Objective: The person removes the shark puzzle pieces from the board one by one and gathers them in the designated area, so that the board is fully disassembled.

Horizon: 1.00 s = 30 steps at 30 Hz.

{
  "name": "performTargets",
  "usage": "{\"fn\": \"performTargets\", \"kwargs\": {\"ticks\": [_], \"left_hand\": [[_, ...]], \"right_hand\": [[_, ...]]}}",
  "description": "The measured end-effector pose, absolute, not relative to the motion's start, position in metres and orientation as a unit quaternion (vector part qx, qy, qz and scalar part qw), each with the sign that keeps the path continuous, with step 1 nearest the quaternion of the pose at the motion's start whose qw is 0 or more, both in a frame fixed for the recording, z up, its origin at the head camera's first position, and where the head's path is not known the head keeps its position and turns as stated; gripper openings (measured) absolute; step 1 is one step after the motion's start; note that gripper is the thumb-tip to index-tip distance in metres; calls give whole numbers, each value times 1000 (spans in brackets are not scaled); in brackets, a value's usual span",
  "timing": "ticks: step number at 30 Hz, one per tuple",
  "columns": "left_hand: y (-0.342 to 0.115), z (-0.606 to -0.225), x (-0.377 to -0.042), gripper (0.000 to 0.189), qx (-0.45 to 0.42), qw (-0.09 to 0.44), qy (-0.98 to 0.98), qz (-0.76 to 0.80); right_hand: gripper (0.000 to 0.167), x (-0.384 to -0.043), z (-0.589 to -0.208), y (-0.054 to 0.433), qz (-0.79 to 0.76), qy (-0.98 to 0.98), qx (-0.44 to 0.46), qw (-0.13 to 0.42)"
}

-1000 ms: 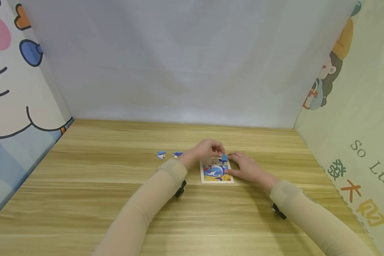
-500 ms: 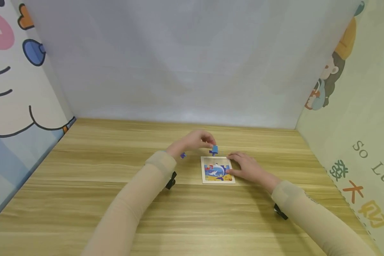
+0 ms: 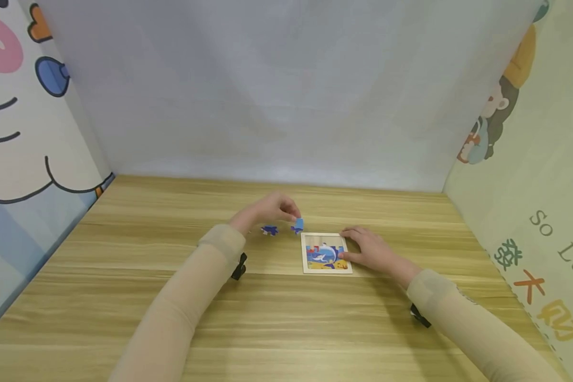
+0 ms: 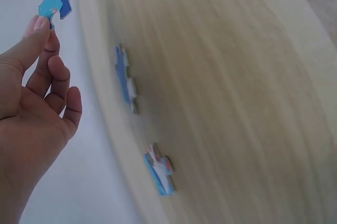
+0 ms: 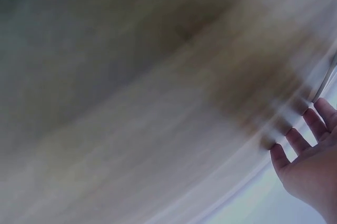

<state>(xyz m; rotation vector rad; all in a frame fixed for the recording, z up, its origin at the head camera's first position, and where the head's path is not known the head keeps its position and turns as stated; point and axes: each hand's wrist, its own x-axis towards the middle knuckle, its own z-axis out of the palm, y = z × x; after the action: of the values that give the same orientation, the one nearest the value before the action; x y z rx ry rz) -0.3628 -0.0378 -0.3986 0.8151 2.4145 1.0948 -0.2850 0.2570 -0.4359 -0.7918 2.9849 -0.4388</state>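
Note:
My left hand [image 3: 272,208] pinches a blue jigsaw piece [image 3: 298,225] between thumb and fingertips, just off the top left corner of a small puzzle board [image 3: 304,257]. In the left wrist view the piece [image 4: 55,2] is light and dark blue with a knob, and the other fingers curl loosely below it. The board has a pale rim and a sea picture with a dolphin; bare wood shows along its upper part. My right hand [image 3: 370,249] rests at the board's right side, thumb over the picture's edge. The right wrist view shows its fingers [image 5: 299,140] extended, tips at the table.
A loose dark blue piece [image 3: 269,230] lies left of the board. The left wrist view shows it and another blue and white piece [image 4: 159,171] flat on the wooden table [image 3: 277,329]. A pale cloth wall [image 3: 267,106] stands behind; printed cloths hang at both sides.
My left hand has lifted the blue jigsaw piece from the board's top right corner and carried it left, off the board. The right hand has stayed at the board's side.

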Motion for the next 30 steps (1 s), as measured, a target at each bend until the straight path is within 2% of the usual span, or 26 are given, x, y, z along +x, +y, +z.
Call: {"fn": "performTargets", "kwargs": {"ticks": [7, 17, 30], "left_hand": [[-40, -408, -361, 10, 260, 191, 867, 379], [-35, -420, -365, 7, 276, 142, 901, 303], [-28, -422, -364, 6, 285, 125, 911, 270]], "right_hand": [[63, -285, -435, 258, -133, 958, -254, 12], [65, -285, -435, 257, -130, 959, -251, 21], [63, -285, -434, 258, -139, 958, -252, 20]]}}
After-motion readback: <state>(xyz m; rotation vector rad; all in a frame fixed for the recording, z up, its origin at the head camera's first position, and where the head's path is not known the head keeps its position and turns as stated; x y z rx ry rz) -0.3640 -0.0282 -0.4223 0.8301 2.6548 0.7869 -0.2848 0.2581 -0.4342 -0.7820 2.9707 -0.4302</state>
